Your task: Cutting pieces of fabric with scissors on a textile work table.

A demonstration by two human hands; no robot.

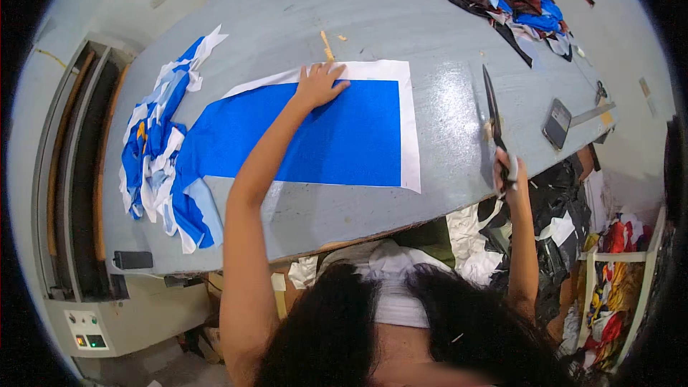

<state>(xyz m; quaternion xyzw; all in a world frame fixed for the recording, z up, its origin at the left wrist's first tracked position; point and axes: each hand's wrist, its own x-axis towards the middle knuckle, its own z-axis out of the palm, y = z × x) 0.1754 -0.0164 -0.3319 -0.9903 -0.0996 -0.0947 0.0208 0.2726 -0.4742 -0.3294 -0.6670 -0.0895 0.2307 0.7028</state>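
A blue fabric panel [344,132] with a white border lies flat on the grey table [444,36]. My left hand [320,86] rests on its far edge, fingers spread over the white border and the blue. At the table's near right edge, my right hand [507,172] is closed around the handles of large dark scissors [492,100]. Their long blades point away from me over the tabletop, apart from the fabric. The panel's left end meets a heap of blue and white fabric scraps [154,147].
At the far right is a mixed scrap pile [512,0]. A phone [557,123], a metal ruler [593,114] and small snips [600,90] lie on the right. A black box [133,260] sits near left, beside a machine with a control panel [86,330]. Cloth fills a rack [620,258].
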